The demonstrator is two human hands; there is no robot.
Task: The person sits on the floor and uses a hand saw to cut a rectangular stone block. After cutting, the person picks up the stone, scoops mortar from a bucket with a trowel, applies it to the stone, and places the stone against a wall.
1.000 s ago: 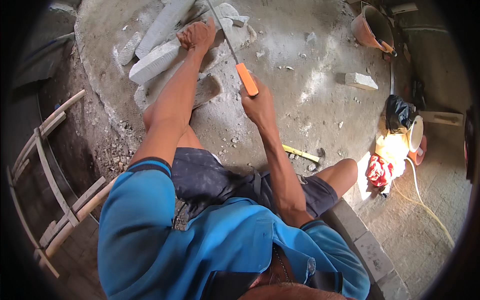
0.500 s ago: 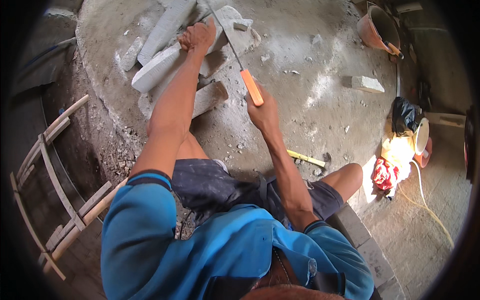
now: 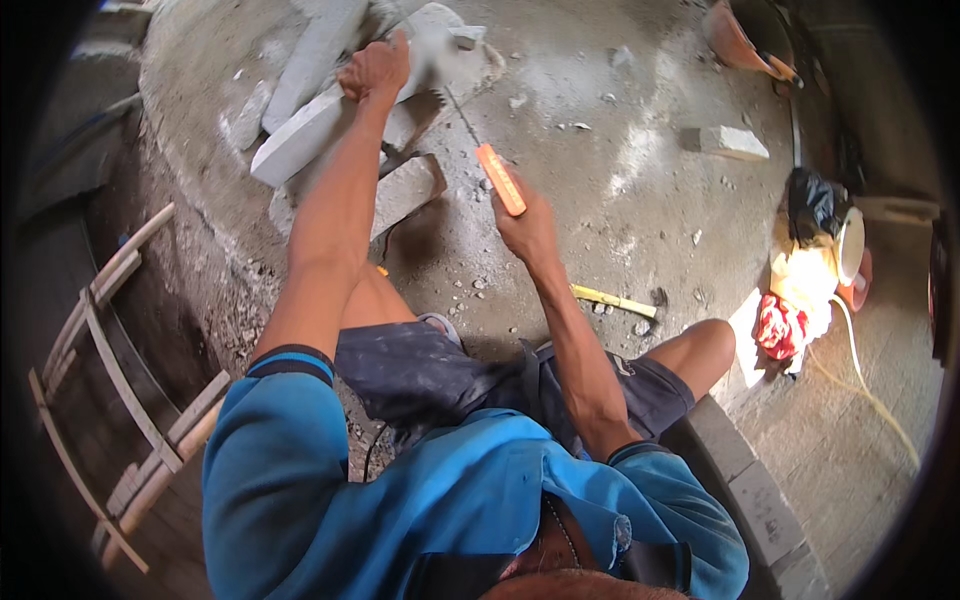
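Left hand: fingers clamp the grey block, just beside the saw.
Right hand: fingers wrap the saw's orange handle.
Risk: the blade may jump and cut the left hand.

Blue long-slv shirt w/ dark cuffs — dusty dark shorts.

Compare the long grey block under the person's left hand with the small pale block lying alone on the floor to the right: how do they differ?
The long grey block is far longer than the small pale block. The long grey block is propped on other pieces; the small pale block lies flat on the floor. The left hand grips the long grey block; nothing touches the small pale block. Both look like pale, dusty masonry.
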